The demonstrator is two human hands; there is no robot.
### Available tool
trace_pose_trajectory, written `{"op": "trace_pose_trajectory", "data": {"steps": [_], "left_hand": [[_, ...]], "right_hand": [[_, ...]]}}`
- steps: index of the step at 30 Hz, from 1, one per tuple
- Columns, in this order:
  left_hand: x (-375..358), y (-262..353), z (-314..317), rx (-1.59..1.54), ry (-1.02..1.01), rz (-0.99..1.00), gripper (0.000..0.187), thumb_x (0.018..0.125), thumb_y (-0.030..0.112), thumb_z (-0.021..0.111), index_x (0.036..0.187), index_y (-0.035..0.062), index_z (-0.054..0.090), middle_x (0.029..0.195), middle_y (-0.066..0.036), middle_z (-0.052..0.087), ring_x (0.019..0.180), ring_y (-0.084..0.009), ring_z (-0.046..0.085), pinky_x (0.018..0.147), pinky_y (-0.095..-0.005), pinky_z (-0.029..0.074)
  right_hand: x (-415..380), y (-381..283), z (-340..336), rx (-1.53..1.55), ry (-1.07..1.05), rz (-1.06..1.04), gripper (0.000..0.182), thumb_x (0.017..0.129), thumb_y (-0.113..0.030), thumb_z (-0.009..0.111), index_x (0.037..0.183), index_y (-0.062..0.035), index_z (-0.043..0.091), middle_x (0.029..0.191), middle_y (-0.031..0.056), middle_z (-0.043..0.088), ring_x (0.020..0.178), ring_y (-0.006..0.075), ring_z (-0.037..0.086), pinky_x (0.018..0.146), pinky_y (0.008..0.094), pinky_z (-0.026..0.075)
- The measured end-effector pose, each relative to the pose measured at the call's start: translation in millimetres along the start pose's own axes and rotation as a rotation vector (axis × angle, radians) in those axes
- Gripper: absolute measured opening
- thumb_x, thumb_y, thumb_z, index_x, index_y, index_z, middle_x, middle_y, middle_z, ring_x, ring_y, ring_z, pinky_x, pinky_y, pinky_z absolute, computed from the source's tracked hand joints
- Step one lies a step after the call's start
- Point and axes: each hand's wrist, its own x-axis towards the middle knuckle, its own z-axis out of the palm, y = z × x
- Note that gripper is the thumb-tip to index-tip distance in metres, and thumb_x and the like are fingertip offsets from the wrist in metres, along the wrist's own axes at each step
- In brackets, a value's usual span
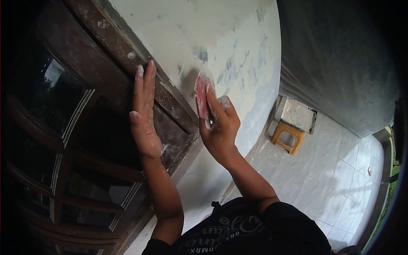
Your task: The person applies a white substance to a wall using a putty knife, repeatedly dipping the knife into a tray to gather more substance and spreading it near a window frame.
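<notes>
My right hand [221,125] grips a red putty scraper [202,95] smeared with white filler, its thumb or finger laid along the flat side. The scraper's far edge is right at the pale wall [242,51], which has grey patches showing through the white coat. My left hand [145,114] lies along the dark brown wooden door frame [170,102], fingers stretched out and nothing held in them. White filler marks its fingertips, and spots of the same white dot the frame.
Dark glass panes sit in the brown door [80,170] at left. On the tiled floor [310,170], a tray of white filler [298,115] rests by a yellow plastic stool [289,138]. A grey translucent sheet [335,55] hangs at upper right.
</notes>
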Motion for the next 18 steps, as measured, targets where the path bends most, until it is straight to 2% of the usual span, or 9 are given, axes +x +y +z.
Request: {"op": "trace_pose_trajectory", "data": {"steps": [1,2,3,7,9,11,12,14,18], "left_hand": [[1,-8,-4,0.013,-0.024,0.061,0.083,0.100,0.057,0.017,0.155,-0.0045,0.019,0.156,-0.029,0.029,0.148,-0.0409,0.023,0.121,-0.0498,0.009],[2,-11,-6,0.024,-0.049,0.121,0.082,0.100,0.057,0.017,0.155,-0.0045,0.019,0.156,-0.028,0.030,0.148,-0.0402,0.024,0.121,-0.0496,0.010],[3,-10,-7,0.025,-0.051,0.124,0.082,0.100,0.057,0.017,0.155,-0.0045,0.019,0.156,-0.028,0.030,0.148,-0.0402,0.024,0.121,-0.0496,0.010],[11,9,-8,0.398,-0.053,0.210,0.066,0.101,0.041,0.032,0.152,-0.0013,0.031,0.151,-0.024,0.041,0.145,-0.0384,0.032,0.121,-0.0511,0.015],[16,16,-9,0.494,-0.059,0.229,0.062,0.102,0.037,0.035,0.151,-0.0005,0.034,0.150,-0.023,0.044,0.145,-0.0379,0.034,0.121,-0.0514,0.017],[21,21,-11,0.825,-0.030,0.338,0.054,0.099,0.024,0.043,0.149,0.0030,0.040,0.147,-0.017,0.050,0.144,-0.0367,0.036,0.120,-0.0583,0.012],[24,22,-12,0.828,-0.030,0.334,0.054,0.099,0.024,0.043,0.149,0.0030,0.040,0.147,-0.017,0.050,0.144,-0.0367,0.036,0.120,-0.0583,0.012],[31,24,-14,1.134,-0.026,0.367,0.052,0.098,0.021,0.046,0.148,0.0085,0.043,0.150,-0.009,0.048,0.146,-0.0341,0.033,0.117,-0.0669,0.006],[41,30,-13,1.274,-0.010,0.379,0.050,0.099,0.022,0.044,0.148,0.0125,0.044,0.155,-0.007,0.043,0.149,-0.0326,0.027,0.114,-0.0715,0.001]], "right_hand": [[13,2,7,-0.031,0.041,0.019,0.065,0.072,0.013,0.070,0.134,-0.0046,0.060,0.085,0.0119,0.058,0.067,0.0209,0.056,0.061,0.0308,0.048],[20,5,16,-0.054,0.022,0.029,0.066,0.069,0.011,0.071,0.132,-0.0044,0.061,0.085,0.0139,0.058,0.070,0.0249,0.058,0.063,0.0328,0.049],[19,0,22,-0.053,0.025,0.029,0.066,0.069,0.011,0.071,0.132,-0.0044,0.061,0.085,0.0139,0.058,0.070,0.0249,0.058,0.063,0.0328,0.049],[-7,-25,19,-0.029,-0.039,-0.074,0.070,0.060,0.008,0.072,0.129,-0.0030,0.062,0.085,0.0161,0.057,0.073,0.0316,0.057,0.064,0.0360,0.049],[-26,-24,1,0.033,-0.196,-0.086,0.076,0.057,0.002,0.076,0.131,-0.0030,0.060,0.097,0.0159,0.057,0.082,0.0312,0.061,0.064,0.0390,0.053],[-26,-24,-13,0.066,-0.200,-0.081,0.076,0.057,0.004,0.075,0.131,-0.0023,0.061,0.092,0.0147,0.056,0.080,0.0301,0.060,0.062,0.0383,0.052],[-22,-21,-14,0.060,-0.132,-0.064,0.076,0.057,0.005,0.075,0.131,-0.0020,0.060,0.089,0.0142,0.056,0.079,0.0299,0.059,0.062,0.0379,0.051],[-5,-16,-14,0.029,-0.045,-0.041,0.076,0.057,0.008,0.073,0.131,-0.0008,0.060,0.084,0.0133,0.056,0.077,0.0296,0.058,0.062,0.0369,0.049],[16,-2,18,0.001,0.064,-0.065,0.077,0.058,0.006,0.073,0.133,-0.0042,0.059,0.089,0.0143,0.056,0.078,0.0305,0.058,0.062,0.0381,0.049]]}}
